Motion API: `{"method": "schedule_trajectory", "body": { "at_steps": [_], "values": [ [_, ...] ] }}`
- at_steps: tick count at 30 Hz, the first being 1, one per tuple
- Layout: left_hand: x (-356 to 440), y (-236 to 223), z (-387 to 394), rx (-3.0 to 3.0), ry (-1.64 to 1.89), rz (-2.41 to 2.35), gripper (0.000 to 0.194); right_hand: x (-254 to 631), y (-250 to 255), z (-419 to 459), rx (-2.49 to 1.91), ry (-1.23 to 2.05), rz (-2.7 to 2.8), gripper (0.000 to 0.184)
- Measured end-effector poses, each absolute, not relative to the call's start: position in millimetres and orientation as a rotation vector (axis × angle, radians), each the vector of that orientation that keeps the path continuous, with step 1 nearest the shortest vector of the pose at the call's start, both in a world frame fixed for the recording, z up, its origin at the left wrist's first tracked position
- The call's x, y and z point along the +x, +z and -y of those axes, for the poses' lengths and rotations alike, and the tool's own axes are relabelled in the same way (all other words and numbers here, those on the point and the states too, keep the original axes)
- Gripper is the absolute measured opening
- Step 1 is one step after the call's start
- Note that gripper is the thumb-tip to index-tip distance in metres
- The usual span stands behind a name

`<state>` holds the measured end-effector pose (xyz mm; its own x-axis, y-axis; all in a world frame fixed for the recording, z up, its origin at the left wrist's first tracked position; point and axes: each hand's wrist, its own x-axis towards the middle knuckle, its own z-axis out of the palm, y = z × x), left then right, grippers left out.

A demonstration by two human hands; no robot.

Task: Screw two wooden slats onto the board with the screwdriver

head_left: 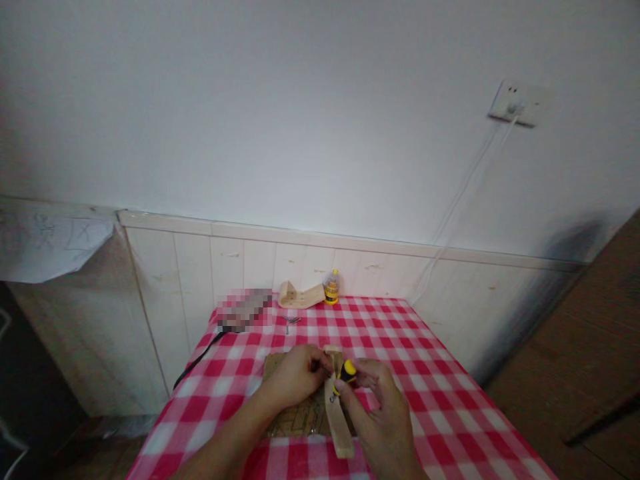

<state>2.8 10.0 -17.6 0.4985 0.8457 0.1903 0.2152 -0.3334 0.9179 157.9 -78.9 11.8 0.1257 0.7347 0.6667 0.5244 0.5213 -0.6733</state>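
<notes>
Head view: wooden strip (338,427) runs lengthwise toward the checked table's (425,407) near edge

Pale, narrow and bent, it lies across the brown board (295,421), its near end angled slightly right. The left hand (300,375) reaches in, fingers closed on its far part; the right hand (387,410), knuckles outward, grips a stubby yellow-black screwdriver (346,373) tilted over it.

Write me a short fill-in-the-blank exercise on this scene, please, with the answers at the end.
The right hand holds a small tool coloured black and ____. In the picture, the bottle stands at the far wooden piece's ____ end. The socket is mounted on the ____.
Missing words: yellow; right; wall.
</notes>
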Motion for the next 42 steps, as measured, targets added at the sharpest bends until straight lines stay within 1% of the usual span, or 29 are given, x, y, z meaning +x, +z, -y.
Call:
{"method": "schedule_trajectory", "body": {
  "at_steps": [7, 28, 32, 35, 42],
  "values": [
    [3.0, -16.9, -9.4, 1.787, 0.888, -0.891, 0.016, 158.1, 14.5, 77.6, -1.105, 0.18, 1.557, 0.02],
    [3.1, -15.6, -8.6, 1.838, 0.848, -0.934, 0.021, 155.6, 16.0, 77.7, -1.059, 0.182, 1.541, 0.02],
    [3.0, -16.0, -9.6, 1.836, 0.841, -0.903, 0.021, 156.6, 19.3, 76.7, -1.098, 0.255, 1.516, 0.019],
    [2.7, -16.2, -10.1, 1.836, 0.843, -0.922, 0.019, 160.6, 26.3, 71.8, -1.137, 0.319, 1.423, 0.021],
    [2.3, -15.0, -10.8, 1.872, 0.792, -1.019, 0.024, 166.6, 42.1, 51.6, -1.146, 0.372, 1.349, 0.024]
  ]
}}
